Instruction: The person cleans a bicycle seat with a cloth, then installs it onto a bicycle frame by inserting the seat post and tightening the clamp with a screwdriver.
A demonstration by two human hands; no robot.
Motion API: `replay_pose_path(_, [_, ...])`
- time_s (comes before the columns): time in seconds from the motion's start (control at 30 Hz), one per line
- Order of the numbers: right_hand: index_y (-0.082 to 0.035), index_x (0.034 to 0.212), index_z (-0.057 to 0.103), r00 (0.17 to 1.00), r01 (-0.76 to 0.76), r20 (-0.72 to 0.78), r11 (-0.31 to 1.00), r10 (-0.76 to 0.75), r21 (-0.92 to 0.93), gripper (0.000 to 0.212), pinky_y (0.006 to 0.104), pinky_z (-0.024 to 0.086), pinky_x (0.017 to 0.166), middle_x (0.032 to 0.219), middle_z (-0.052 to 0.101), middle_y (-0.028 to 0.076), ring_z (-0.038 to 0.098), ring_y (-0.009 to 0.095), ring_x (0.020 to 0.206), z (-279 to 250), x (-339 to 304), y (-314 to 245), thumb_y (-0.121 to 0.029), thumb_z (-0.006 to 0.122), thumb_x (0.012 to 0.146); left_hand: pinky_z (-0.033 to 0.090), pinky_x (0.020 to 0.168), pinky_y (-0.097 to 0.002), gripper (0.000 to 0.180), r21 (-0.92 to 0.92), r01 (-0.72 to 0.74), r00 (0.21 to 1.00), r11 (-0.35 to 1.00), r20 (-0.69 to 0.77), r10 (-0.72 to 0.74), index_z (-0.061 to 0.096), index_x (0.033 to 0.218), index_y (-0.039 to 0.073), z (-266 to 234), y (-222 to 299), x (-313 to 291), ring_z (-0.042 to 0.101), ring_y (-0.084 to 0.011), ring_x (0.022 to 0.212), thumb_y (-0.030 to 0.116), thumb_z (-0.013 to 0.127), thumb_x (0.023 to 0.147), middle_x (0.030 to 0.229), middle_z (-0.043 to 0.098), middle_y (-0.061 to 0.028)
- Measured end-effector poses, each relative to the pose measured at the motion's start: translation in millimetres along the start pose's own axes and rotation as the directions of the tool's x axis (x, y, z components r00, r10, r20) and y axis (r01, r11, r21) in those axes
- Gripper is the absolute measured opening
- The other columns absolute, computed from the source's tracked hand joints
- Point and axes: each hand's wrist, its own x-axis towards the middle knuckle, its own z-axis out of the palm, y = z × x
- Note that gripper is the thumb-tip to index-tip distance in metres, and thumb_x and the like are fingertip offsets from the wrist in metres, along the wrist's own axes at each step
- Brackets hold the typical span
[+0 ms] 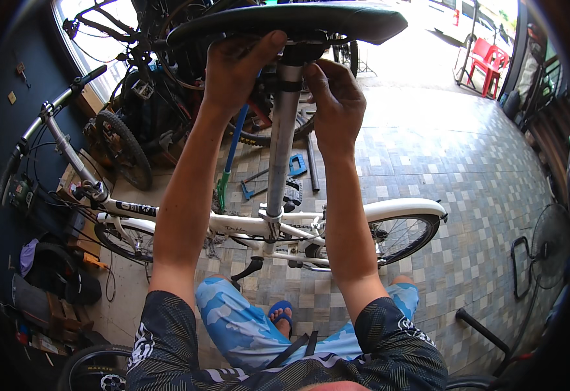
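Note:
A white folding bicycle [236,225] stands crosswise in front of me, its handlebar to the left and its rear wheel to the right. From its frame rises a long silver seatpost [282,143], topped by a black saddle [343,21]. My left hand [236,68] grips the saddle from below on its left part, the thumb up along its edge; the other fingers are partly hidden. Just right of the post's top, below the saddle clamp [301,52], my right hand [338,98] has its fingers curled together. Whatever those fingers pinch is hidden.
Beyond the bicycle, a blue-framed hacksaw [297,165] and a dark tube [312,163] lie on the tiled floor. Other bicycles crowd the back left. Red plastic chairs [489,64] stand outside at the far right, and a fan [549,247] is at the right.

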Motion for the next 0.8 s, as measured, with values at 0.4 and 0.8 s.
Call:
replay_pose_path(0.4, [0.001, 0.108, 0.070, 1.000, 0.002, 0.019, 0.999, -0.003, 0.034, 0.022, 0.0199, 0.044, 0.064, 0.090, 0.070, 0.002, 0.057, 0.003, 0.075, -0.4, 0.8, 1.3, -0.017, 0.073, 0.095, 0.051, 0.074, -0.0253, 0.038, 0.000, -0.033, 0.999, 0.999, 0.004, 0.033, 0.076, 0.101, -0.003, 0.2, -2.4, 0.0, 0.066, -0.0096, 0.079, 0.034, 0.079, 0.090, 0.087, 0.074, -0.0070])
replay_pose_path(0.8, [0.002, 0.107, 0.069, 1.000, -0.007, -0.014, 1.000, 0.007, -0.010, 0.023, 0.0198, 0.046, 0.065, 0.087, 0.069, 0.002, 0.060, 0.005, 0.075, 0.8, 0.7, -1.6, -0.017, 0.073, 0.094, 0.054, 0.081, -0.0292, 0.036, 0.108, 0.003, 1.000, 0.994, 0.022, -0.005, 0.073, 0.104, -0.001, -3.6, -0.3, -0.9, 0.068, -0.0129, 0.086, 0.032, 0.078, 0.091, 0.093, 0.073, -0.0071])
